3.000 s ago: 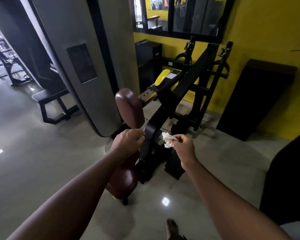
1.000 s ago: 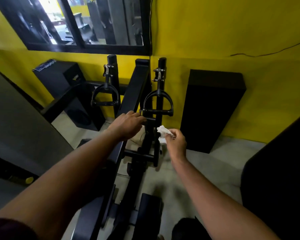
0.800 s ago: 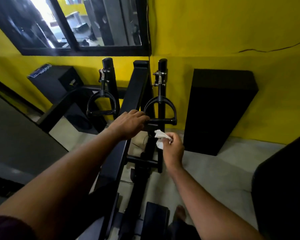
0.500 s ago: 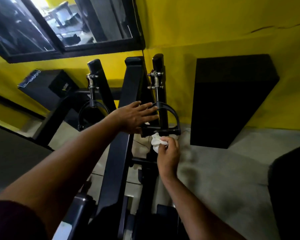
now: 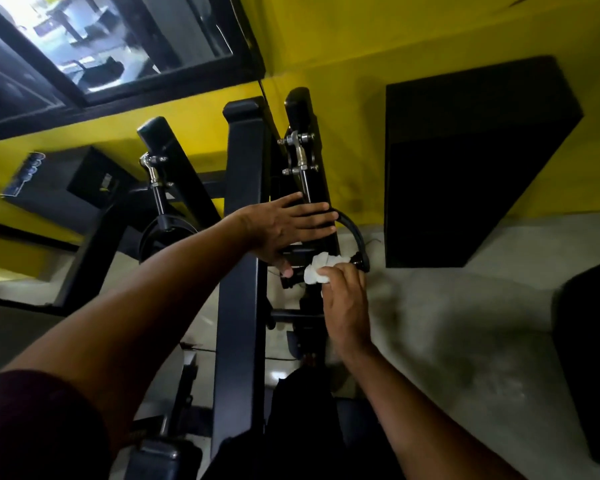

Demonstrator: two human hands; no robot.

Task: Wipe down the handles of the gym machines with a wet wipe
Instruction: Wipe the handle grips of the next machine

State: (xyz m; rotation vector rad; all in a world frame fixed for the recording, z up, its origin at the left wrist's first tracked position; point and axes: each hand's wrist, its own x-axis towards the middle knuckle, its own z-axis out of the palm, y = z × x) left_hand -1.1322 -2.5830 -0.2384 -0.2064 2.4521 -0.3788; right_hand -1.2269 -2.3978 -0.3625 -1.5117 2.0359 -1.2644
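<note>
A crumpled white wet wipe [image 5: 317,270] is pinched in the curled fingers of the right hand [image 5: 347,306] and pressed on the grip bar of the right black D-shaped handle [image 5: 353,226]. The left hand [image 5: 284,230] is laid, fingers straight and spread, across the black metal upright [image 5: 298,109]. The handle hangs from a pivot, so it could be swung aside by hard rubbing, and the bar's ends could be missed by the bunched wipe. Counted: two handles, the left black D-shaped handle [image 5: 167,227] untouched; one wipe; two hands.

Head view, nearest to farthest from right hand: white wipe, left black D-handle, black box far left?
1. Crumpled white wipe: pinched in the right hand.
2. Black D-shaped left handle: hanging to the left.
3. Black box: far left, by the wall.
</note>
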